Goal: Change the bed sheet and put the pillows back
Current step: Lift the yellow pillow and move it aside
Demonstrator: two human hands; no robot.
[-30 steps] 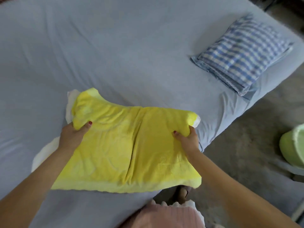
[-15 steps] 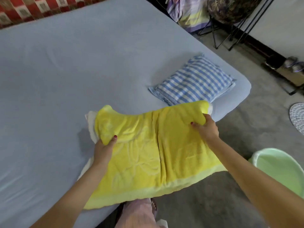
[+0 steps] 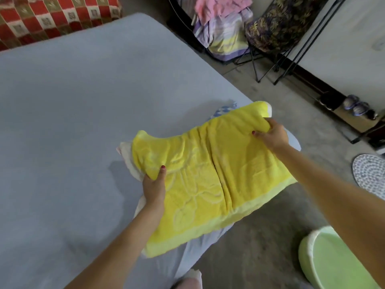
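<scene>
Head view: yellow pillow (image 3: 204, 176) held above the bed (image 3: 83, 122) corner, over the checked pillow (image 3: 224, 109). Left hand (image 3: 154, 187) and right hand (image 3: 273, 135) pinch opposite ends, fingers curled. Judged soft, light, floppy; best gripped at ends.

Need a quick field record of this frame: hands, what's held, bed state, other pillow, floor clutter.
left hand: grips the left edge of the yellow pillow
right hand: grips the pillow's far right corner
yellow pillow: held over the bed's near right corner, yellow towel cover, white showing at the ends
sheet: grey-blue, spread over the bed, light creases
checked pillow: on the bed, mostly hidden behind the yellow one
floor: green basin lower right, round mat at right edge
</scene>
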